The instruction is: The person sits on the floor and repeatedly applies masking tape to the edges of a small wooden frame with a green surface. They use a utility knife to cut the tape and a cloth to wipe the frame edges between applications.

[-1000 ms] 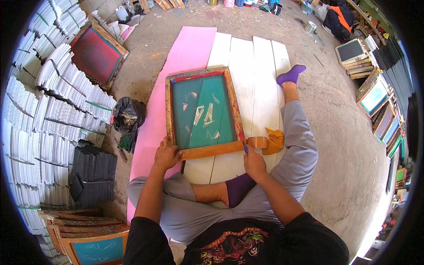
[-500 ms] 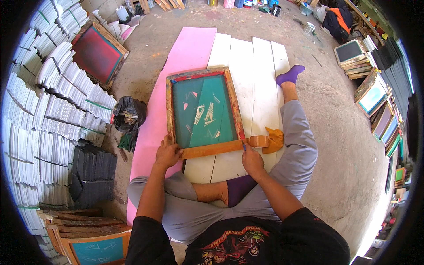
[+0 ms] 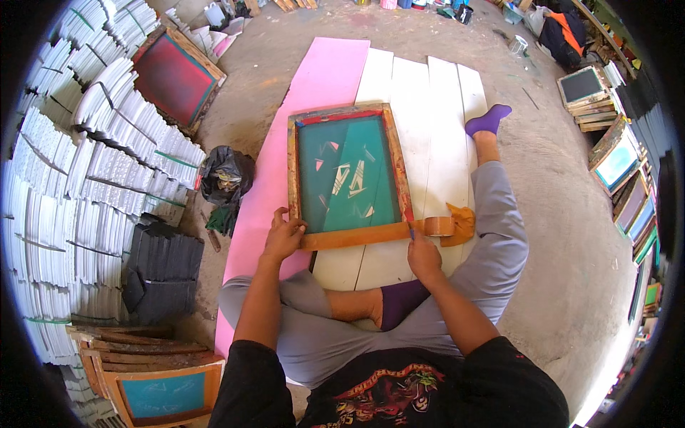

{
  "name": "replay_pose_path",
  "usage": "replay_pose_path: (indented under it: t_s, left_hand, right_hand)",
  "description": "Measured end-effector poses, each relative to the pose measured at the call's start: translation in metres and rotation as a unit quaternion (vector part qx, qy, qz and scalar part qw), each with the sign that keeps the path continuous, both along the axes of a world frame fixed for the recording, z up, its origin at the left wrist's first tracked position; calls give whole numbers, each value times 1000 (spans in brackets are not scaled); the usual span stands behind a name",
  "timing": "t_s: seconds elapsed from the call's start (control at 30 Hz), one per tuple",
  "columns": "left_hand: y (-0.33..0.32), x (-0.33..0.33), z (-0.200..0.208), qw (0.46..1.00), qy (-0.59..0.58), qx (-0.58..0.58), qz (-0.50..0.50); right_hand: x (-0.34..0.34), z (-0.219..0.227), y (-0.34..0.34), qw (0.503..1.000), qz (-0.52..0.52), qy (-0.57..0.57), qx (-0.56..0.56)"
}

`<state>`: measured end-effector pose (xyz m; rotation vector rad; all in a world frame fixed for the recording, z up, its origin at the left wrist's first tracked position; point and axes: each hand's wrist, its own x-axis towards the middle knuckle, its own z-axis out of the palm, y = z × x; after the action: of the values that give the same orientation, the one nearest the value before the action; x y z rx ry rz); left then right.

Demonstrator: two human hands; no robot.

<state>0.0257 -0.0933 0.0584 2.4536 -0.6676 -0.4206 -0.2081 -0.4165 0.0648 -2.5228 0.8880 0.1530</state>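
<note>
A wooden screen printing frame (image 3: 400, 162) with green mesh and pale angular shapes lies in front of me. Brown packing tape (image 3: 357, 236) runs along its near edge. At the near left corner my left hand (image 3: 285, 235) is closed on the frame, with its fingers at the tape's end. My right hand (image 3: 424, 258) is closed round a slim blue tool (image 3: 412, 232), held upright at the near right corner against the tape; its tip is too small to make out. Just right of that corner sits the tape roll (image 3: 438, 226), still joined to the strip.
The frame rests on white boards (image 3: 410, 93) and a pink board (image 3: 328, 71). An orange-brown cloth (image 3: 462, 227) lies by the roll. Bundled white sheets (image 3: 100, 185), a black bag (image 3: 227, 175) and frames (image 3: 171, 78) stand left; more frames (image 3: 615, 160) lean right.
The whole view has shifted, so the scene sits farther right in the picture. Both hands keep their places at the near corners, and the tape lies as before.
</note>
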Motion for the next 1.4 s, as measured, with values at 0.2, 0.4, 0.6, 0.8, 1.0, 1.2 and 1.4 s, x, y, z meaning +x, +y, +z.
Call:
replay_pose_path:
  t_s: [0.2, 0.4, 0.6, 0.8, 1.0, 1.2, 1.4]
  left_hand:
    - [-10, -8, 18, 988, -76, 118, -63]
    - [-10, -8, 21, 986, -75, 141, -53]
    - [-7, -5, 15, 990, -69, 115, -44]
    - [-7, -9, 18, 989, -88, 118, -31]
    - [-5, -8, 19, 990, -73, 113, -37]
    - [-2, -5, 6, 998, 10, 66, -20]
    - [-1, 0, 1, 997, 69, 24, -24]
  right_hand:
    - [-1, 3, -2, 1000, -1, 0, 22]
    - [0, 4, -4, 999, -9, -4, 32]
    - [0, 4, 0, 1000, -20, -18, 9]
    - [3, 10, 4, 1000, -16, -11, 0]
    - [1, 0, 2, 1000, -10, -21, 0]
    - [3, 2, 4, 1000, -17, -9, -2]
    - [0, -7, 5, 1000, -25, -20, -2]
